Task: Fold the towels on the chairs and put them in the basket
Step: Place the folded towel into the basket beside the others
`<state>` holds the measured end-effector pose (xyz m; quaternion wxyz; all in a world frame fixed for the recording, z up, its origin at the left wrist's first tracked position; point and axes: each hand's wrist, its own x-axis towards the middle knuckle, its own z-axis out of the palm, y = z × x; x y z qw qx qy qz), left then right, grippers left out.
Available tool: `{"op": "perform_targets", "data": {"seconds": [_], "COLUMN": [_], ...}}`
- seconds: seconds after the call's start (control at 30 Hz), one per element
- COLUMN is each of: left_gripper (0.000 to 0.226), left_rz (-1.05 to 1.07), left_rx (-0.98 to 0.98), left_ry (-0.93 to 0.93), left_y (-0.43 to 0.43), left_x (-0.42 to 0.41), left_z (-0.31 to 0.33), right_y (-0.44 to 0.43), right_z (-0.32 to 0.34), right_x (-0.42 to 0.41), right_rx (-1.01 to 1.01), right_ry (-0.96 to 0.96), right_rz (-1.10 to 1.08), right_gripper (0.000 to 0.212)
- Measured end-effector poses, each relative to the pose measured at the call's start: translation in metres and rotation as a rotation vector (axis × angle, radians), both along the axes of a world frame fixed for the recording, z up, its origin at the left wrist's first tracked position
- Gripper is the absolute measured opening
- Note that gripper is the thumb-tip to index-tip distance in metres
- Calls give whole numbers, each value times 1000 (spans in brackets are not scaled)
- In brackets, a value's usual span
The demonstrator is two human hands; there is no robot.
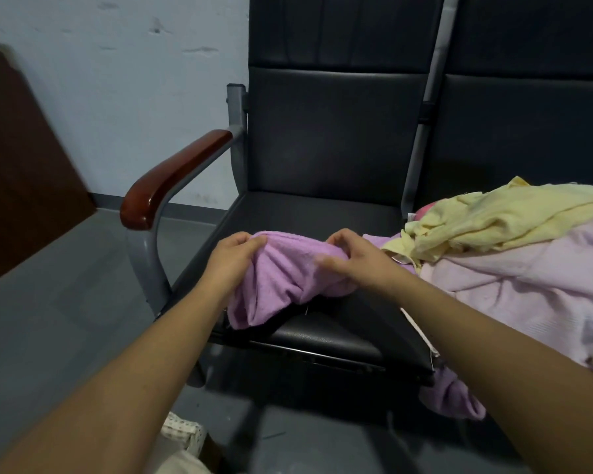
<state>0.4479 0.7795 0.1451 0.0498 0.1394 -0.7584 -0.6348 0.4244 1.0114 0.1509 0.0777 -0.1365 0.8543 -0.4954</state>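
Note:
A bunched purple towel (281,278) lies on the black seat of the left chair (326,213). My left hand (231,258) pinches its upper left edge. My right hand (353,258) grips its upper right edge, fingers curled into the cloth. On the neighbouring seat to the right sits a loose pile: a yellow towel (500,217) on top of a pale pink towel (514,285). Another purple cloth (452,395) hangs off the seat's front edge under my right forearm. No basket is in view.
The left chair has a wooden armrest (172,179) on a grey metal frame. A dark brown board (21,165) leans at the far left. Grey floor (48,319) lies in front, with a pale patterned cloth (182,432) at the bottom edge.

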Motion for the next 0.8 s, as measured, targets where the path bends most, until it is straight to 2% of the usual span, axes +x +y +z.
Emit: {"op": "perform_targets", "data": {"seconds": [0.03,0.1,0.2,0.27,0.37,0.5,0.57,0.63,0.7,0.8], "left_gripper": [28,24,24,25,20,17,7,11,20,31], "left_rz": [20,59,83,73,50,1,43,120,195,207], "left_rx": [14,65,169,189,201,172,135,157,130,4], "left_ry": [6,14,17,10,16,55,122,204,268,271], "left_y": [-2,-5,-9,-11,-10,-7,-11,-17,-21,-32], "left_x": [0,2,2,1,1,1,-1,-5,-7,-8], "left_z": [1,2,0,-2,-2,3,7,13,19,23], "right_y": [4,13,24,25,12,-1,-3,-2,5,23], "right_z": [-2,-9,-14,-12,-9,-3,3,8,11,25], "right_x": [-3,-11,-17,-17,-14,-14,-19,-29,-40,-40], "right_rx": [168,404,416,241,-245,-818,-954,-1020,-848,-412], "right_ry": [45,148,227,184,-102,-324,-381,-417,-449,-369], "right_rz": [54,-2,-222,-303,-325,-247,-270,-401,-572,-545], "right_gripper": [27,16,19,21,24,29,29,22,13,23]}}
